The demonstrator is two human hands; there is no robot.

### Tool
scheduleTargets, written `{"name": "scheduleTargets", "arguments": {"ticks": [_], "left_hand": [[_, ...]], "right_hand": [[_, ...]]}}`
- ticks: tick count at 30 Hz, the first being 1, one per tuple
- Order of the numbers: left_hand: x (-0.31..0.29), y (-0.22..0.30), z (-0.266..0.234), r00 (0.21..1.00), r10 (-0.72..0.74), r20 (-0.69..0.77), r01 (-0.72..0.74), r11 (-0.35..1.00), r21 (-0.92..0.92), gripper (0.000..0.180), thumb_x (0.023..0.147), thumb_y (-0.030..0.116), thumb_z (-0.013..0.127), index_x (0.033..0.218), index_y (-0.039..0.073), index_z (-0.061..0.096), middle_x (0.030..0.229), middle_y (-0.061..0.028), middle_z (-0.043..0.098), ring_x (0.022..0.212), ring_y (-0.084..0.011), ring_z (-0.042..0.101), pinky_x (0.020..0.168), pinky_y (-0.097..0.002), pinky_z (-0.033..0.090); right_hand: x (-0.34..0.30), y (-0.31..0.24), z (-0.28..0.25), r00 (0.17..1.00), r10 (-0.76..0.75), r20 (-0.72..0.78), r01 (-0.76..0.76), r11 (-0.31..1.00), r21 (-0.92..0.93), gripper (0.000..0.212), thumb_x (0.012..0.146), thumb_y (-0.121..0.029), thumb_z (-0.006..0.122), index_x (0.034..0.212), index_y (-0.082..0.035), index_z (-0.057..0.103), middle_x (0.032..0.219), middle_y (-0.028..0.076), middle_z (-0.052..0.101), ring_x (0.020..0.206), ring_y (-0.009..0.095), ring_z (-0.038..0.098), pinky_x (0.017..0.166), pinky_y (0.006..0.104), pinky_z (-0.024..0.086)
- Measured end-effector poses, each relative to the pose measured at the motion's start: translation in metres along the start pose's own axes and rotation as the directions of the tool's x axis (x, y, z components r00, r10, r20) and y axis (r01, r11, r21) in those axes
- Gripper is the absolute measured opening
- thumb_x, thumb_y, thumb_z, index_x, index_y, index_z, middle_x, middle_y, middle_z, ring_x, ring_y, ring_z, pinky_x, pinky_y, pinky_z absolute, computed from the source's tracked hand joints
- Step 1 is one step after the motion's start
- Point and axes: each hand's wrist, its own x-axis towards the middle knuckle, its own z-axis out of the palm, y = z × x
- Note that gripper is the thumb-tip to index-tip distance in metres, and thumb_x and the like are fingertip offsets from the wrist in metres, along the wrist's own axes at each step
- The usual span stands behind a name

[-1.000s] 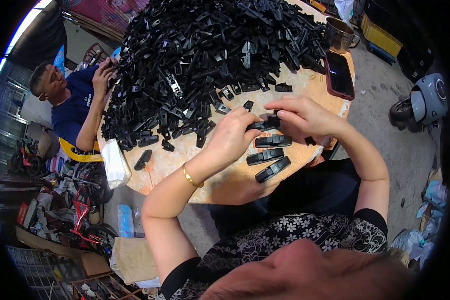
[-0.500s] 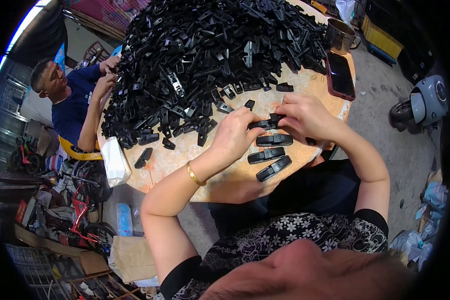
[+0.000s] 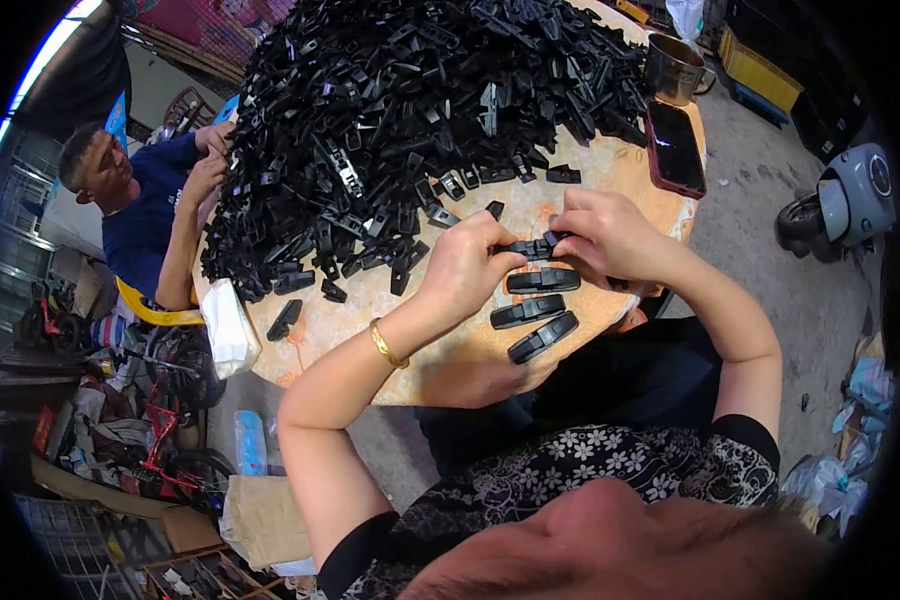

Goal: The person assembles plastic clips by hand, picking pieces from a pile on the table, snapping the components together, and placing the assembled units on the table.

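Note:
Between my hands is a black plastic clip-like part [image 3: 536,249], held just above the table's near edge. My left hand [image 3: 467,262] pinches its left end between thumb and fingers. On its right end, the fingers of my right hand [image 3: 605,237] are closed. Its exact kind is unclear, as my fingertips cover both ends. Right below it lie three similar long black parts, an upper one [image 3: 543,280], a middle one [image 3: 527,311] and a lower, slanted one [image 3: 543,338]. Beyond my hands spreads a big heap of small black plastic parts [image 3: 400,110].
The table [image 3: 370,345] has a pale orange patterned top. A phone [image 3: 676,148] and a metal mug [image 3: 674,68] stand at its right side, a white packet [image 3: 230,328] at the left edge. Across on the left, a co-worker [image 3: 150,210] handles parts at the heap.
My right fingers have shifted slightly on the black clip-like part, and more of it shows between my hands. Both hands keep their grip. The whole view has moved a little.

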Motion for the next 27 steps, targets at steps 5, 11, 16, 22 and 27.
{"name": "scheduleTargets", "arguments": {"ticks": [5,11,16,22,27], "left_hand": [[-0.002,0.005,0.000,1.000,0.030,0.004,-0.030,0.999,0.035,0.014,0.074,0.009,0.074,0.083,0.000,0.068,0.076,-0.0116,0.058,0.067,-0.0240,0.058,0.062,-0.0339,0.047],[0.002,-0.001,0.005,0.998,0.067,0.006,-0.067,0.996,-0.051,0.014,0.073,0.009,0.074,0.082,0.000,0.069,0.075,-0.0116,0.058,0.070,-0.0262,0.058,0.062,-0.0352,0.047],[0.002,-0.010,0.008,0.995,0.093,0.028,-0.090,0.992,-0.087,0.017,0.072,0.012,0.073,0.084,0.002,0.066,0.077,-0.0115,0.056,0.074,-0.0290,0.058,0.065,-0.0370,0.047],[0.016,-0.022,-0.019,0.863,0.483,0.152,-0.505,0.835,0.219,0.039,0.067,0.035,0.079,0.087,0.006,0.062,0.084,-0.0082,0.056,0.084,-0.0296,0.052,0.077,-0.0385,0.045],[0.028,-0.058,-0.071,0.938,0.295,-0.181,-0.181,0.863,0.471,0.038,0.067,0.036,0.081,0.079,0.006,0.062,0.085,-0.0096,0.058,0.085,-0.0304,0.053,0.076,-0.0391,0.045]], "right_hand": [[-0.008,-0.002,0.001,0.999,-0.005,-0.048,0.004,1.000,-0.027,0.023,0.072,-0.020,0.075,0.084,-0.003,0.064,0.080,0.010,0.054,0.073,0.031,0.059,0.062,0.0410,0.048],[0.002,0.006,0.011,0.996,-0.073,-0.052,0.077,0.993,0.087,0.025,0.073,-0.021,0.075,0.085,-0.002,0.064,0.078,0.011,0.054,0.072,0.032,0.059,0.061,0.0402,0.048],[0.006,0.003,0.016,0.994,-0.095,-0.060,0.102,0.986,0.134,0.026,0.073,-0.023,0.075,0.084,-0.002,0.064,0.081,0.012,0.057,0.075,0.032,0.059,0.064,0.0402,0.048],[0.002,-0.009,-0.013,0.974,0.043,0.222,-0.086,0.978,0.189,0.028,0.073,-0.027,0.077,0.081,-0.002,0.067,0.076,0.012,0.061,0.071,0.030,0.061,0.063,0.0398,0.048],[0.003,0.004,-0.020,0.941,-0.029,0.337,-0.159,0.842,0.515,0.022,0.078,-0.023,0.073,0.085,-0.002,0.068,0.079,0.010,0.062,0.075,0.030,0.061,0.068,0.0371,0.049]]}}
